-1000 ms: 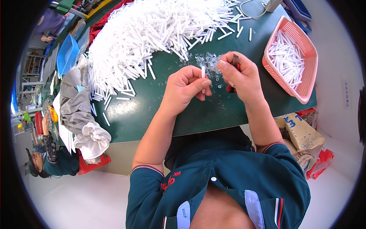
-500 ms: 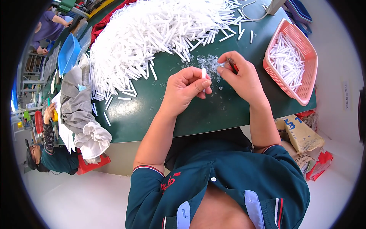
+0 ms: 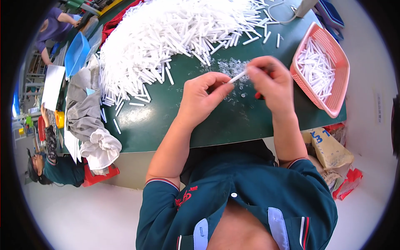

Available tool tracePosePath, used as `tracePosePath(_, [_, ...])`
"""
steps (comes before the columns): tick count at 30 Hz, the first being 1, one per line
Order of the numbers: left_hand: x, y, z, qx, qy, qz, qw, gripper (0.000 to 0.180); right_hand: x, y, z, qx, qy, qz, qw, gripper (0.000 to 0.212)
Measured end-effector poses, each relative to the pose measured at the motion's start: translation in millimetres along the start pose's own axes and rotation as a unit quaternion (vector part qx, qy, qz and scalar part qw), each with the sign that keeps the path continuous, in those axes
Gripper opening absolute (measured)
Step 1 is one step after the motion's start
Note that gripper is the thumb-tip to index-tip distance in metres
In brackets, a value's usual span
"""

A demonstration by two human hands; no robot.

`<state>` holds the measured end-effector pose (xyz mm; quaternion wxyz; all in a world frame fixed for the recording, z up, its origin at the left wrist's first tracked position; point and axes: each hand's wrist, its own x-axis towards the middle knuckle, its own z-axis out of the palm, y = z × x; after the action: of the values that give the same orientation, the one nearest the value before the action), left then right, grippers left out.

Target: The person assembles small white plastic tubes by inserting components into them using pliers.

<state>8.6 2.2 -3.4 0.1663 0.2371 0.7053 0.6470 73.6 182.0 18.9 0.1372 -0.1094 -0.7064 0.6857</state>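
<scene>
My left hand (image 3: 204, 99) is closed, its thumb and forefinger pinching the near end of a slim white plastic stick (image 3: 238, 77). The stick slants up to the right, and its far end meets the fingertips of my right hand (image 3: 273, 81). That hand, slightly blurred, is curled around a small red-and-black tool (image 3: 259, 96); the palm hides most of it, so its kind does not show. Small clear plastic trimmings (image 3: 231, 66) lie on the green table (image 3: 166, 125) beyond and between my hands. A large heap of similar white sticks (image 3: 175, 29) covers the table's far part.
A pink basket (image 3: 343, 79) holding more white sticks stands at the right edge. Grey and white cloths (image 3: 81, 106) and a blue tray (image 3: 76, 54) are at the left. Two co-workers sit at the far left, one holding a white sheet (image 3: 53, 87). Sacks (image 3: 329, 150) lie below right.
The stick has tipped from upright to slanting right. My right hand has turned and brought its fingertips to the stick's far end. At the left, a co-worker's white sheet has come up.
</scene>
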Motion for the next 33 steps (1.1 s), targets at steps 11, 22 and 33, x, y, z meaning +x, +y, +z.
tracePosePath(11, [18,-17,-57,0.516,0.26,-0.159,0.8,0.013,9,-30,-51,0.011,0.401,-0.244,0.883,0.019])
tracePosePath(22, [16,-19,-34,0.599,0.128,-0.073,0.787,0.018,-6,0,5,0.092,0.036,-0.042,0.994,0.015])
tracePosePath(33, [9,-8,-11,0.083,0.067,0.073,0.992,0.018,-6,10,19,-0.156,-0.08,-0.031,0.984,0.012])
